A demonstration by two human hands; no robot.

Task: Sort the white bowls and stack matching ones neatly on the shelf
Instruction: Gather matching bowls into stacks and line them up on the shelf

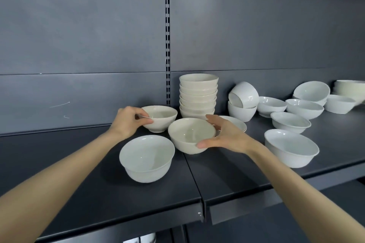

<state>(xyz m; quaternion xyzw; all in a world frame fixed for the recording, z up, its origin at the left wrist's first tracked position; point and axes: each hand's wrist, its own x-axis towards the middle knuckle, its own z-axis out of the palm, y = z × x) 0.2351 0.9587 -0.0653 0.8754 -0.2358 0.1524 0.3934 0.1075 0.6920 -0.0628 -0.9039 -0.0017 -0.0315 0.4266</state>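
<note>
Dark grey shelf (227,179) w/ many white bowls. Left hand (128,121) is clamped on the rim of a cream bowl (161,117) near the back wall, thumb inside, fingers wrapped outside; the fingertips are partly hidden behind the rim. Right hand (227,137) grips a second cream bowl (190,134) from its right side, thumb on the near wall, fingers curled round the far rim. That bowl sits tilted; can't tell if it's lifted or resting.

Just behind stands a tall stack (198,94) of cream bowls; its base is hidden by the held bowl and right hand. A shallow dish (236,122) is mostly covered by the right hand.

Front left, apart from both hands: a single white bowl (147,157). To the right, loose white bowls, one tipped on its side (244,94) atop another. At the far right edge a pile (349,87) is cut off by the frame.
</note>
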